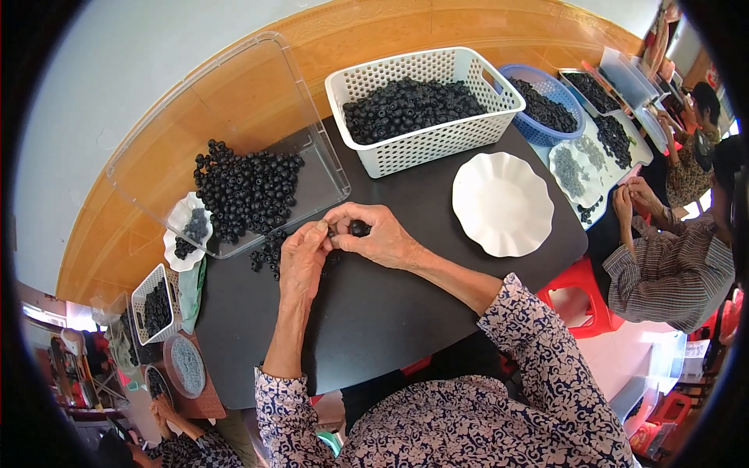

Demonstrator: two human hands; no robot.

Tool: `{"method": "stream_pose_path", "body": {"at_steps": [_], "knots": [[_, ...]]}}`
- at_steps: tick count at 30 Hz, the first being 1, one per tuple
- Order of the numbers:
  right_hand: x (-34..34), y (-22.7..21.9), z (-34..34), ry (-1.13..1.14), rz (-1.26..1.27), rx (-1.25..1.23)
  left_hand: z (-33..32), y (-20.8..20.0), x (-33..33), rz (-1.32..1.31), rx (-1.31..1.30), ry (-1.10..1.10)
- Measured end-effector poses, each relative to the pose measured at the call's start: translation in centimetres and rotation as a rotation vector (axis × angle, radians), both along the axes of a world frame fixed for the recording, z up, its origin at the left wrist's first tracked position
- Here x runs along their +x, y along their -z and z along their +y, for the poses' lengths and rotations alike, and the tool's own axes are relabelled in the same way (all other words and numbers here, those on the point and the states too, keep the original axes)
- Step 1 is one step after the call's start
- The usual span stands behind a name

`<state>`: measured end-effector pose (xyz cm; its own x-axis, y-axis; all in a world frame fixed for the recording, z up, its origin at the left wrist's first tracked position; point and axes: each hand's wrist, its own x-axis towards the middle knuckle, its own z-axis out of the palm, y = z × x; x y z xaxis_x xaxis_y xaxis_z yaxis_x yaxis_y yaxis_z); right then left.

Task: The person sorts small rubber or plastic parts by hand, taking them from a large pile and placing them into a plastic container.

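Observation:
My left hand [303, 256] and my right hand [378, 238] meet over the dark table [374, 312], fingertips close together. A small round black piece [359, 228] sits in my right hand, between thumb and curled fingers. The fingers of my left hand are pinched; what they hold, if anything, is too small to make out. Beside my left hand, several loose black pieces [267, 253] lie on the table, next to a heap of round black pieces [246, 187] spilling from a clear plastic bin [324, 168] tipped on its side.
A white perforated basket [437, 144] full of black pieces stands at the back. Right of it are a white scalloped plate [503, 204] and a blue basket [546, 134]. At left are a small white dish [178, 249] and a white basket [173, 300]. Co-workers sit on both sides.

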<state>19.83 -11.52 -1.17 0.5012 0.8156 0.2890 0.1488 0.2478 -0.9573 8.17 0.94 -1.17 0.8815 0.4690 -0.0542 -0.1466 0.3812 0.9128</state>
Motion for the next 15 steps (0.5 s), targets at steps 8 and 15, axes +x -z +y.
{"method": "stream_pose_path", "body": {"at_steps": [8, 15], "knots": [[-0.4, -0.1, -0.3, 0.026, -0.206, -0.015, -0.2, -0.5, -0.1, 0.189, 0.098, 0.014], [-0.4, -0.4, -0.3, 0.052, -0.227, 0.049, -0.2, -0.7, -0.1, 0.077, 0.066, 0.079]]}}
